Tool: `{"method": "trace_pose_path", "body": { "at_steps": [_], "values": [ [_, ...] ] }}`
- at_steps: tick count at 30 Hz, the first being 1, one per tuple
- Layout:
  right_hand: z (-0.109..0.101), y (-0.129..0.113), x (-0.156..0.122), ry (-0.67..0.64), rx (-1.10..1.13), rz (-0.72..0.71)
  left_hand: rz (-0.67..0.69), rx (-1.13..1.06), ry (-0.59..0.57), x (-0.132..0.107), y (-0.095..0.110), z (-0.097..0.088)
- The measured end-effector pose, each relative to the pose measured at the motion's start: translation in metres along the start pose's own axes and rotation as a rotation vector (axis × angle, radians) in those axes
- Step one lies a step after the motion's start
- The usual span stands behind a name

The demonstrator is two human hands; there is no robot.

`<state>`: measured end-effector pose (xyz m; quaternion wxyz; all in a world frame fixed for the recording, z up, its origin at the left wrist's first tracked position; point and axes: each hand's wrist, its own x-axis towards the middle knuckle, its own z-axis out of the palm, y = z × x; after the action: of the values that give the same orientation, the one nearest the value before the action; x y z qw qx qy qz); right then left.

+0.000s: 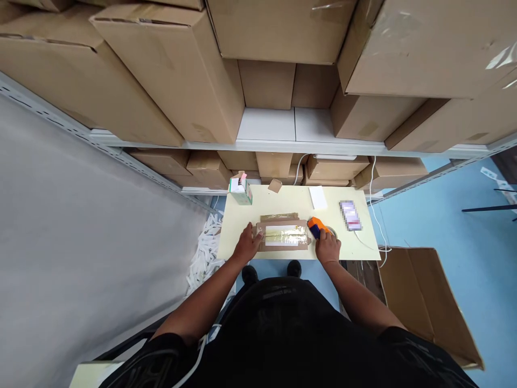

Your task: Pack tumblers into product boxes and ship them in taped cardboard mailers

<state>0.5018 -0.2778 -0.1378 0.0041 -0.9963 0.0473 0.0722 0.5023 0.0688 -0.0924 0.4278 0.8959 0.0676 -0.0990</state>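
Left hand on box, grip unclear | right hand grasping tape dispenser | advise: keep box flat, braced

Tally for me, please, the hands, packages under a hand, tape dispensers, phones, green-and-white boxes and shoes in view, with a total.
Left hand and right hand: 2
Package under a hand: 1
Tape dispenser: 1
Phone: 1
Green-and-white box: 1
Shoes: 2
Total: 8
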Motion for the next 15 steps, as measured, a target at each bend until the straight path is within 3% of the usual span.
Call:
{"method": "trace_pose_path", "body": {
  "at_steps": [4, 7, 12, 15],
  "values": [
    [0.001, -0.006, -0.010, -0.036, 0.051, -0.024, -0.014, -0.159, -0.178, -0.003, 0.006, -0.006],
    [-0.019, -0.011, -0.015, -0.033, 0.265, -0.037, -0.002, -0.180, -0.181, -0.009, 0.010, -0.009],
    [-0.060, -0.038, -0.024, -0.185, 0.953, -0.086, -0.003, -0.282, -0.165, -0.028, 0.009, -0.007],
    [-0.068, -0.050, -0.031, -0.145, 1.084, -0.007, 0.039, -0.352, -0.109, -0.041, 0.000, -0.005]
  ]
}}
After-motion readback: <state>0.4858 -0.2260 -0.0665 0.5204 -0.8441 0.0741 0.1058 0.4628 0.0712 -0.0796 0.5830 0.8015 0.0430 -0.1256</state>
